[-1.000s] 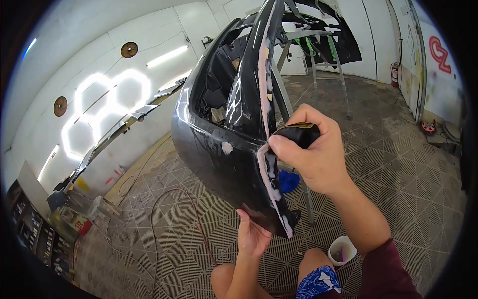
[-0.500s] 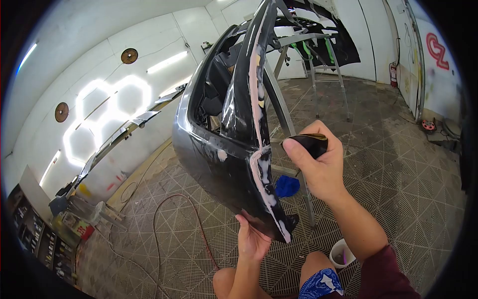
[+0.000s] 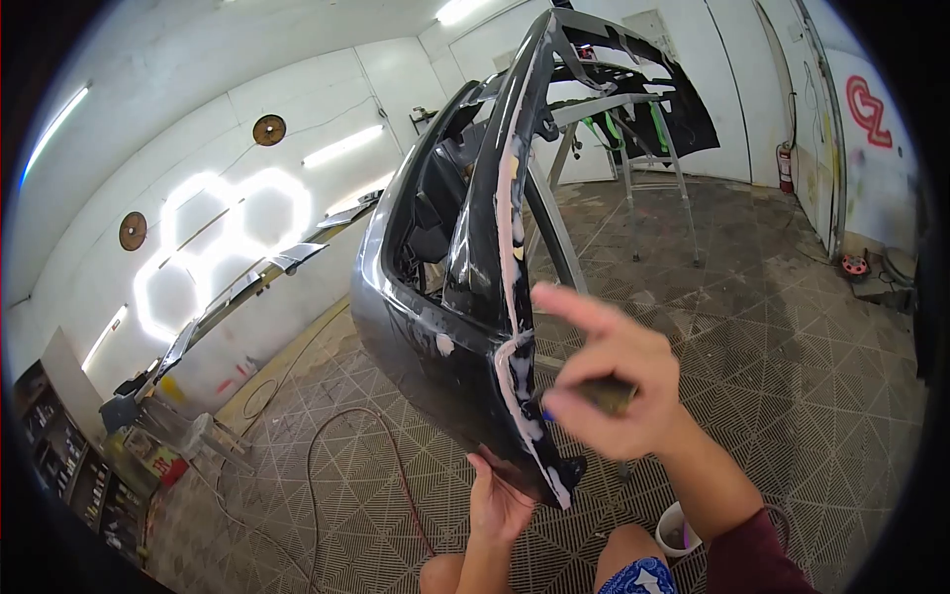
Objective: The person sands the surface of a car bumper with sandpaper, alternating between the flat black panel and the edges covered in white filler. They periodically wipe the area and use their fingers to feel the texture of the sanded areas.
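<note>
Bumper [image 3: 416, 346] above floor [image 3: 782, 396], its edge filler [image 3: 504, 213] applied but patchy, evening-out judged incomplete; hands apart, left hand [image 3: 500, 507] clasping the lower end, right hand [image 3: 643, 381] pinching a blurred dark sheet [image 3: 609, 394], index finger extended near the edge.

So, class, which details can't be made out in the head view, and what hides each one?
Head view, all four:
Fingertips of the left hand: behind the car panel.
Full shape of the dark piece in the right hand: motion blur, covering fingers.
Much of the bucket: behind the right forearm.
Labels on the shelf items: too small.
</note>
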Demonstrator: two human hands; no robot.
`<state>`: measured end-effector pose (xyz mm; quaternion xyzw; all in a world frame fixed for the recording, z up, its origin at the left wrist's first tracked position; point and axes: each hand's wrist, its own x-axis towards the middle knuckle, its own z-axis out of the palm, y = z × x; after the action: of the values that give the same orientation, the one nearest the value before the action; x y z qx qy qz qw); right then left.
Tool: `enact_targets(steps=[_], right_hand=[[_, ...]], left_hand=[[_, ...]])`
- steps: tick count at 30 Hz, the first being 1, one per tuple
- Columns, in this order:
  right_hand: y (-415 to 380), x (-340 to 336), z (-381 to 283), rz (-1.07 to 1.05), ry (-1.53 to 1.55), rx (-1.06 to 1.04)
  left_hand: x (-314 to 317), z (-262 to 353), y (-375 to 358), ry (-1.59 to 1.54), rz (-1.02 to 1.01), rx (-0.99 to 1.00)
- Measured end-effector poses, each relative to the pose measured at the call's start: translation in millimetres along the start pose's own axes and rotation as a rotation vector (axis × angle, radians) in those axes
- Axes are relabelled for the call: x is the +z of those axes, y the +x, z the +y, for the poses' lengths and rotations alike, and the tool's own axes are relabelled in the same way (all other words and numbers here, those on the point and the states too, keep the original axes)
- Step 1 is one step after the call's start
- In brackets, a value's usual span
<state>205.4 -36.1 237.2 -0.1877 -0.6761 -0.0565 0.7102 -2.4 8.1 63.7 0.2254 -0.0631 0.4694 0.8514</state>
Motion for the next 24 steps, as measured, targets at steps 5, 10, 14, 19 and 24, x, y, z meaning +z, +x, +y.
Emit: enact_targets(steps=[5,10,14,19,24], right_hand=[[-19,12,-12,-0.196,-0.212,-0.109],[-22,16,-23,-0.227,-0.269,-0.041],[-29,20,-16,-0.213,-0.302,-0.135],[-51,21,-5,-0.197,-0.215,-0.210],[-64,19,3,-0.068,-0.105,-0.172]], left_hand=[[3,0,-1,0.214,0.183,0.014],[14,-5,-1,0.378,0.226,0.039],[-49,5,-14,0.200,0.192,-0.023],[-47,6,-18,0.207,0.197,-0.050],[-41,11,-19,0.205,0.182,-0.068]])
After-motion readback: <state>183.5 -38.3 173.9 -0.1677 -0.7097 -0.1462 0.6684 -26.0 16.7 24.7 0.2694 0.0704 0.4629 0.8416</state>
